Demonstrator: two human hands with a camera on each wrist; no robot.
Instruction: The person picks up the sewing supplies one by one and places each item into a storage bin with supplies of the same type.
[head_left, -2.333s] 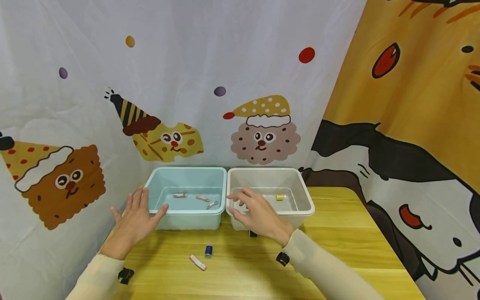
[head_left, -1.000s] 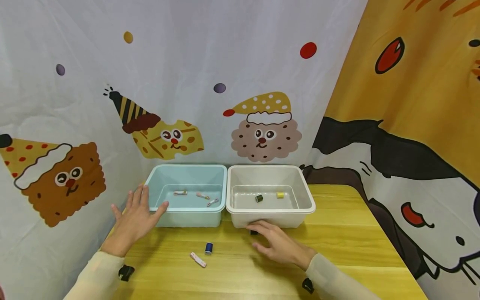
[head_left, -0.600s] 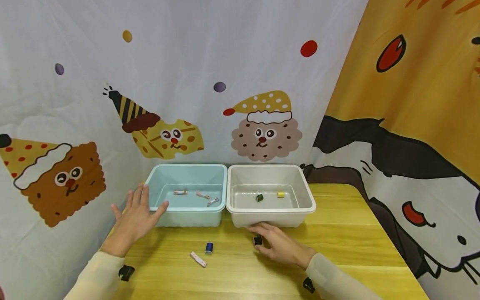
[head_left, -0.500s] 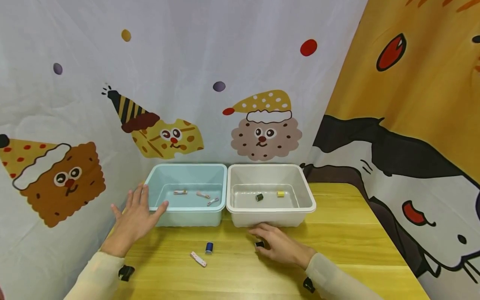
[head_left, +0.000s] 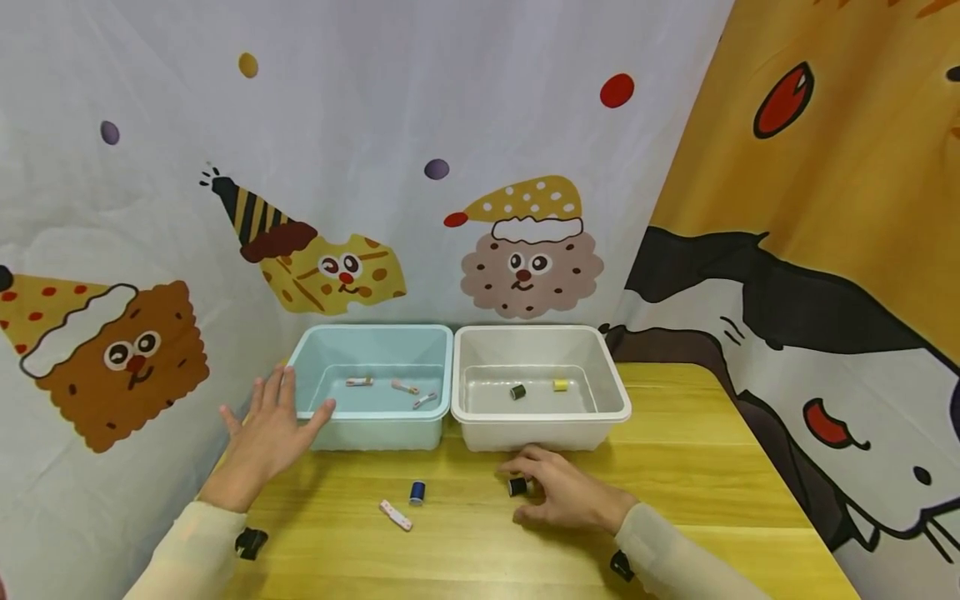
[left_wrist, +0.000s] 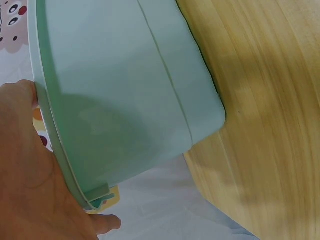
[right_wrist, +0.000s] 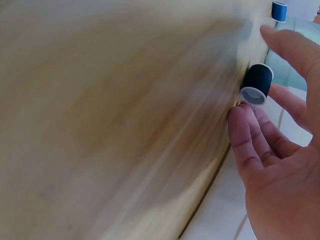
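My left hand (head_left: pixel 264 446) rests with spread fingers on the near left corner of the light blue bin (head_left: pixel 375 421); the left wrist view shows it at the rim (left_wrist: pixel 50 107). My right hand (head_left: pixel 566 492) is in front of the white bin (head_left: pixel 540 418), fingers bent around a black thread spool (head_left: pixel 517 486) on the table. In the right wrist view the thumb (right_wrist: pixel 295 47) stands apart from the black spool (right_wrist: pixel 257 82), and a finger lies behind it. A blue thread spool (head_left: pixel 417 492) and a small white strip with red dots (head_left: pixel 395 515) lie left of this hand.
Several small patterned strips (head_left: pixel 405 387) lie in the blue bin. Inside the white bin are a dark green spool (head_left: pixel 517 392) and a yellow spool (head_left: pixel 560 385). Both bins stand side by side at the back of the wooden table (head_left: pixel 697 467), against a printed cloth (head_left: pixel 360 100).
The dark green spool was let go into the white bin. My right hand came back to the table, and the black spool moved out from the bin's front toward me. The left hand stayed.
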